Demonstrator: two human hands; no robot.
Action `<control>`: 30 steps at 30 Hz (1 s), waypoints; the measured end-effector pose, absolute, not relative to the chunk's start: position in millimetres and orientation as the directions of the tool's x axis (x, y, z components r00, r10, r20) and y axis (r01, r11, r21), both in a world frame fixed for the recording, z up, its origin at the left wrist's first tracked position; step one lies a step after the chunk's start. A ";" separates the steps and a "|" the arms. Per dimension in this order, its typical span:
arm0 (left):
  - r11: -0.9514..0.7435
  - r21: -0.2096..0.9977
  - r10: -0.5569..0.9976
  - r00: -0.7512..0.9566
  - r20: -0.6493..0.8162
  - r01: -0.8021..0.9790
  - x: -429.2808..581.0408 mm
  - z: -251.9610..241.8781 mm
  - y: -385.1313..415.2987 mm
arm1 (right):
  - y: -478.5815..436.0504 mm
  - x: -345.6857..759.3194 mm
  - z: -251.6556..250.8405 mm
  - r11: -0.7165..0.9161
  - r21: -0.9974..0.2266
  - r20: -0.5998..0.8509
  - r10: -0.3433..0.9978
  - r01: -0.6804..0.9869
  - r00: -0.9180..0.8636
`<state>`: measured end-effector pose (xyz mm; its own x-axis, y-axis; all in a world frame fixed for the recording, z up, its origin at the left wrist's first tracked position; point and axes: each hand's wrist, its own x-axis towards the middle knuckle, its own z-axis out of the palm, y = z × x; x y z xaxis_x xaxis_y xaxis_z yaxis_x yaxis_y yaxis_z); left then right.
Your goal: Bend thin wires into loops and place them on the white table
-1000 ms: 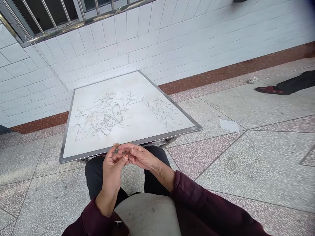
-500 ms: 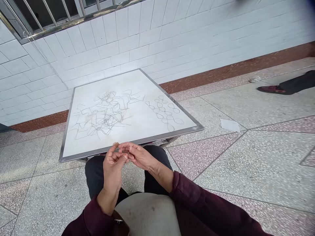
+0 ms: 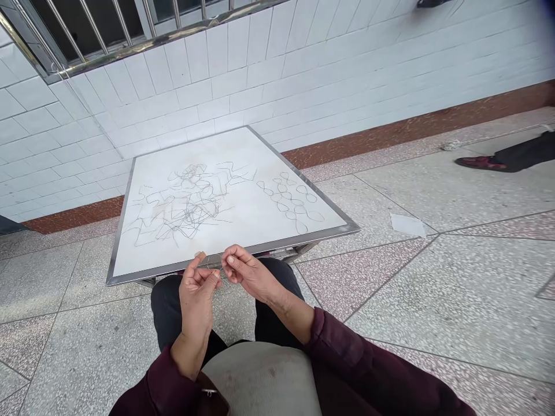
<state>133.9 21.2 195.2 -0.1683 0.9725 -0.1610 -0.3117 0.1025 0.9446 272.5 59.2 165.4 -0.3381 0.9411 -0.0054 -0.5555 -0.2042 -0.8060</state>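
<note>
My left hand (image 3: 197,292) and my right hand (image 3: 247,274) meet in front of my knees, just below the near edge of a low white table (image 3: 225,254). Both pinch a thin bent wire piece (image 3: 215,265) between their fingertips. On the tabletop lies a tangled heap of bent wire pieces (image 3: 182,202) towards the left. A smaller group of looped wire shapes (image 3: 290,199) lies laid out in rows on the right.
A white tiled wall (image 3: 260,75) with a barred window (image 3: 87,29) stands behind the table. Terrazzo floor surrounds me. Another person's shoe and trouser leg (image 3: 498,159) show at the far right. A scrap of white paper (image 3: 405,225) lies on the floor.
My right hand's fingers have closed into a tighter pinch on the wire and shifted slightly right. My left hand's fingers have curled in. The view has tilted a little.
</note>
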 end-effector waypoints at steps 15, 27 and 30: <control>0.120 0.924 0.968 -0.163 -0.189 -0.362 127.1 191.5 25.1 | 57.6 262.5 169.6 0.009 -0.984 0.056 0.965 -0.180 -0.257; 0.166 0.889 0.973 -0.075 -0.218 -0.427 122.2 191.6 22.3 | 58.5 267.1 172.0 -0.064 -0.972 -0.001 0.963 -0.224 -0.269; 0.157 0.901 0.977 -0.070 -0.201 -0.405 122.8 190.0 22.3 | 59.0 268.7 171.4 -0.074 -0.973 -0.009 0.958 -0.218 -0.285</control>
